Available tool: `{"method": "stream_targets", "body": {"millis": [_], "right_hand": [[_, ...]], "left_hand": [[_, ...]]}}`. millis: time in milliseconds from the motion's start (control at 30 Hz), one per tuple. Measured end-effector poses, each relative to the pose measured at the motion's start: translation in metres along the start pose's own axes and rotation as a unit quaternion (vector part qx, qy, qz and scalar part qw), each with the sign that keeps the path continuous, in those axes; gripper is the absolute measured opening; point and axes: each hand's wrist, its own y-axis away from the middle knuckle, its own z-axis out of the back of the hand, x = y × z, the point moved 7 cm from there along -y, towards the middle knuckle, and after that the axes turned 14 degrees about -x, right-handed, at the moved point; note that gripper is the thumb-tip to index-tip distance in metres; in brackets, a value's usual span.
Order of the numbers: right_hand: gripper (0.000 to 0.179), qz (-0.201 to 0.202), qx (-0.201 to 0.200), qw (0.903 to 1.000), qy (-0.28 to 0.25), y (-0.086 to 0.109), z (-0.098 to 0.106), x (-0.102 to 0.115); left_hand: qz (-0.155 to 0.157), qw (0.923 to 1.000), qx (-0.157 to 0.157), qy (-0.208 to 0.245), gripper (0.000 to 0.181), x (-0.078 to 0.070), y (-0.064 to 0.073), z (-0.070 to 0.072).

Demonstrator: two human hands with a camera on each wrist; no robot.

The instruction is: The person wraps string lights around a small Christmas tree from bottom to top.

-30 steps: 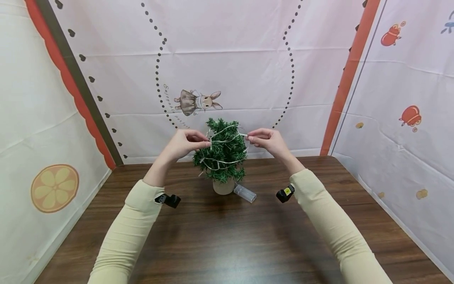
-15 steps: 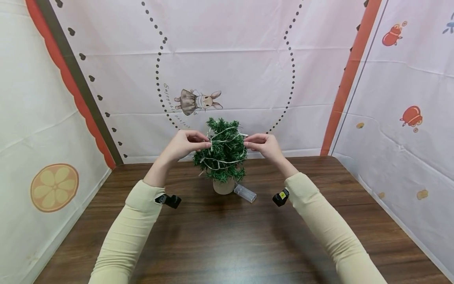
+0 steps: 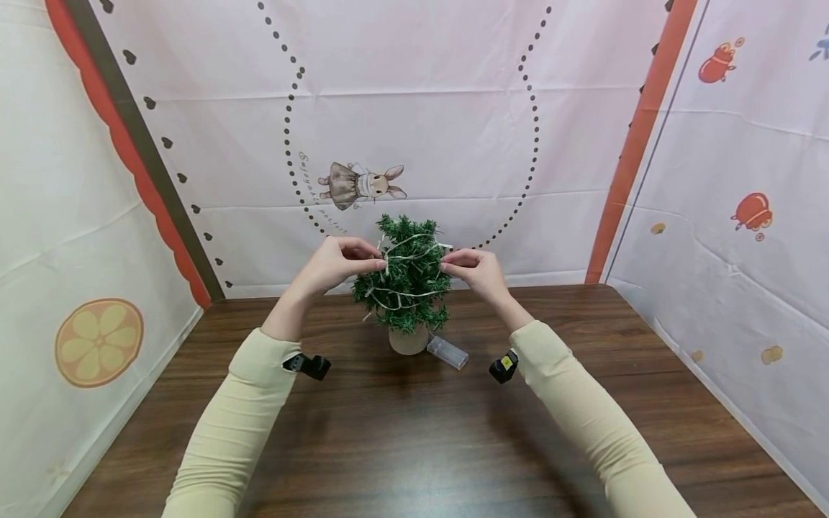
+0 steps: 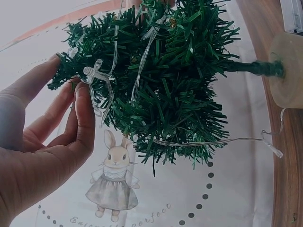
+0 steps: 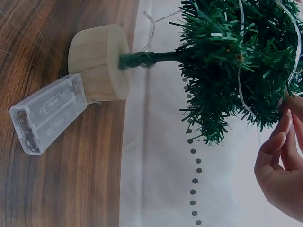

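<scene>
A small artificial Christmas tree (image 3: 414, 277) stands upright on a round wooden base (image 5: 94, 61). A clear-wired string of lights (image 3: 414, 294) winds around its branches. At the tree's left side, my left hand (image 3: 327, 265) pinches a branch tip between thumb and fingers; a clear bulb (image 4: 94, 72) sits close to those fingertips. My right hand (image 3: 479, 275) pinches the right edge of the foliage, where a branch tip and the wire meet. Its fingertips are partly hidden in the right wrist view. Beside the base lies a transparent battery box (image 5: 49, 113).
The tree stands on a dark wood-grain table (image 3: 401, 446). Close behind it hangs a pale printed cloth (image 3: 414, 144), with more cloth along both sides. A loose bulb end (image 4: 274, 150) of the string dangles near the base.
My right hand has moved left and slightly down, leaving the white bulb end it held and coming against the foliage. The left hand has stayed in place.
</scene>
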Motion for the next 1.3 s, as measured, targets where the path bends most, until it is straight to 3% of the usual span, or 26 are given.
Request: {"method": "stream_targets", "body": {"millis": [233, 667, 933, 1033, 1300], "right_hand": [[0.025, 0.005, 0.007, 0.9992, 0.038, 0.009, -0.001, 0.012], [0.024, -0.004, 0.023, 0.9980, 0.059, 0.008, -0.003, 0.009], [0.025, 0.010, 0.015, 0.9981, 0.059, -0.005, -0.001, -0.018], [0.024, 0.004, 0.018, 0.9980, 0.060, -0.004, 0.000, -0.017], [0.030, -0.021, 0.034, 0.9973, 0.061, -0.002, 0.005, -0.019]], "left_hand": [[-0.004, 1.0000, 0.001, 0.009, 0.027, -0.001, 0.000, -0.001], [0.005, 0.9999, 0.001, 0.013, 0.028, 0.003, 0.000, -0.001], [0.002, 0.9997, 0.005, 0.026, 0.027, 0.004, -0.001, -0.003], [0.001, 0.9997, 0.006, 0.025, 0.027, 0.003, 0.000, -0.003], [0.006, 0.9997, 0.004, 0.022, 0.029, 0.025, -0.010, -0.005]]}}
